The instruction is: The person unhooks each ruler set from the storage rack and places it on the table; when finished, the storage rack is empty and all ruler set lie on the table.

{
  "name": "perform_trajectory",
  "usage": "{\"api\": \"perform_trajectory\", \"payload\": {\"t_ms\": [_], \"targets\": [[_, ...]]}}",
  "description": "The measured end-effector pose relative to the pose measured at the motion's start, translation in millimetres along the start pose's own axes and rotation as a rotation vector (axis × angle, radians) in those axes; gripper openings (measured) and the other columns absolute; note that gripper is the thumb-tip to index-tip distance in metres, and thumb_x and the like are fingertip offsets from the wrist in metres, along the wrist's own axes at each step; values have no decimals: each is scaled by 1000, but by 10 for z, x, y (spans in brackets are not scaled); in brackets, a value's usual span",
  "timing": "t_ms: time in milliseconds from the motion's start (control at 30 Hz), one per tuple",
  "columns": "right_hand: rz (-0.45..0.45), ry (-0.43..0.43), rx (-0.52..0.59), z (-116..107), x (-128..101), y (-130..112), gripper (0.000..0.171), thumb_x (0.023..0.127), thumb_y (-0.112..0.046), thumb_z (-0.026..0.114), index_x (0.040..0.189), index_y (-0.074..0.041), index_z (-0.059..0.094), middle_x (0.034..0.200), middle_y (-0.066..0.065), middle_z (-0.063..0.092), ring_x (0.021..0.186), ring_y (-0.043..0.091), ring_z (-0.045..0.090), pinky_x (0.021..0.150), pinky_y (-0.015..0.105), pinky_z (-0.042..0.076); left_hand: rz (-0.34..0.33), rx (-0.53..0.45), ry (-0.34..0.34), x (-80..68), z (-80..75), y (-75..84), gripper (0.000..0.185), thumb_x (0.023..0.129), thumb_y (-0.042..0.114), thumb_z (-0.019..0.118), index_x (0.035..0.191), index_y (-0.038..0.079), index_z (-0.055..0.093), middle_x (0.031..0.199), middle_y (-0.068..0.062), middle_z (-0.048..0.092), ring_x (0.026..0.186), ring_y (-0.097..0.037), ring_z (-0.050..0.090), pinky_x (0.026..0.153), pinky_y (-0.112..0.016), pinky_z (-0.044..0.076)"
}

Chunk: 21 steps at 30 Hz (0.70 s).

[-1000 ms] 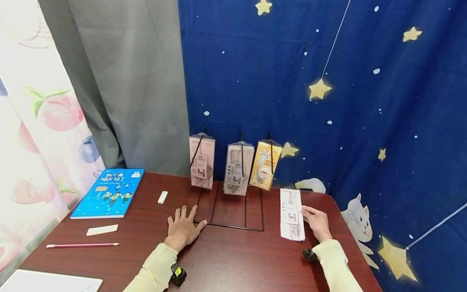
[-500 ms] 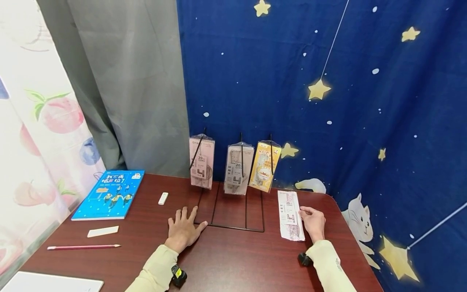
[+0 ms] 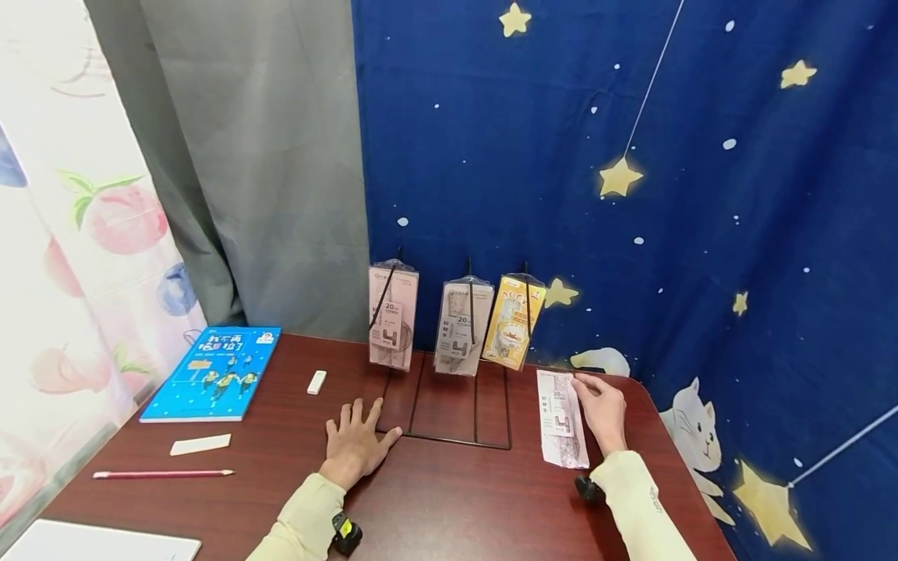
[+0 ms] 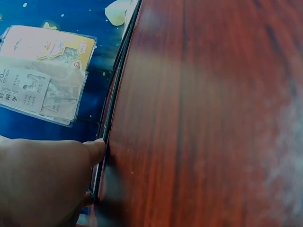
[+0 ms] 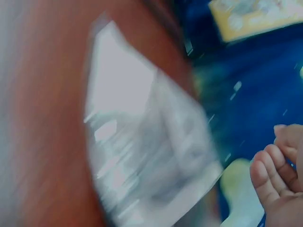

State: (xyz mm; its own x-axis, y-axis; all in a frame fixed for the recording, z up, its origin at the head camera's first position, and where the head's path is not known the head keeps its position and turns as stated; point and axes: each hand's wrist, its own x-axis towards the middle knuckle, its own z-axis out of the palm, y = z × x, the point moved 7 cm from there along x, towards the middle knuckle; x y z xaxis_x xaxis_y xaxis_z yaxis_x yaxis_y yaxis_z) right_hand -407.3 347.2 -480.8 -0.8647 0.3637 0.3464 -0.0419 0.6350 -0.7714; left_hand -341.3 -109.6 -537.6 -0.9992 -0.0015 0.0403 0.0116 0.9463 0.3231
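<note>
My left hand (image 3: 358,440) lies flat on the dark red table (image 3: 456,499), fingers spread, its thumb against the base wire of a black wire rack (image 3: 442,439). The left wrist view shows that thumb (image 4: 94,150) touching the rack wire (image 4: 111,118). Three packets hang on the rack: pink (image 3: 393,315), grey (image 3: 461,327) and yellow (image 3: 514,321). A white packet (image 3: 561,417) lies flat to the right of the rack. My right hand (image 3: 599,401) rests beside it, fingertips touching its far right corner. The right wrist view is blurred, showing the packet (image 5: 142,137) and loosely curled fingers (image 5: 277,175).
A blue book (image 3: 213,372), a small white eraser (image 3: 316,382), a white strip (image 3: 199,444) and a pink pencil (image 3: 161,474) lie to the left. White paper (image 3: 98,545) sits at the near left corner. Curtains hang close behind the table.
My right hand has slid away from me along the white packet's right edge, up to its far corner. The left hand has stayed flat in place.
</note>
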Motion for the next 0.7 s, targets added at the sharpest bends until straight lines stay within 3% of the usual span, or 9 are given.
{"api": "perform_trajectory", "payload": {"t_ms": [233,367,600,700], "targets": [[-32,-153,205,217,150,-597,40,96,-35,76,129,-13,74,128,11,74,110,8,72,84,6,48,-20,-11,-29,-12,-31,14,73,102,56,56,158,12,43,159,-28,38,150,-49,33,114,-73,27],[-39,-199,289,361,211,-846,46,95,-39,75,133,-14,71,131,11,73,108,3,72,86,8,49,-18,-14,-43,-15,0,22,74,101,57,55,159,12,42,160,-29,38,150,-50,32,115,-73,26],[-25,-159,351,517,261,-1066,40,93,-33,79,121,-5,75,121,19,75,90,-7,70,80,9,53,-19,-16,-28,-35,-28,0,73,101,57,55,158,13,43,159,-27,40,150,-48,33,115,-72,26],[-9,-147,376,536,259,-1102,36,93,-29,79,118,-3,76,117,22,76,83,-6,70,81,15,57,-15,-16,-22,-29,-62,-12,73,101,56,56,158,13,43,159,-27,40,150,-48,34,115,-72,26]]}}
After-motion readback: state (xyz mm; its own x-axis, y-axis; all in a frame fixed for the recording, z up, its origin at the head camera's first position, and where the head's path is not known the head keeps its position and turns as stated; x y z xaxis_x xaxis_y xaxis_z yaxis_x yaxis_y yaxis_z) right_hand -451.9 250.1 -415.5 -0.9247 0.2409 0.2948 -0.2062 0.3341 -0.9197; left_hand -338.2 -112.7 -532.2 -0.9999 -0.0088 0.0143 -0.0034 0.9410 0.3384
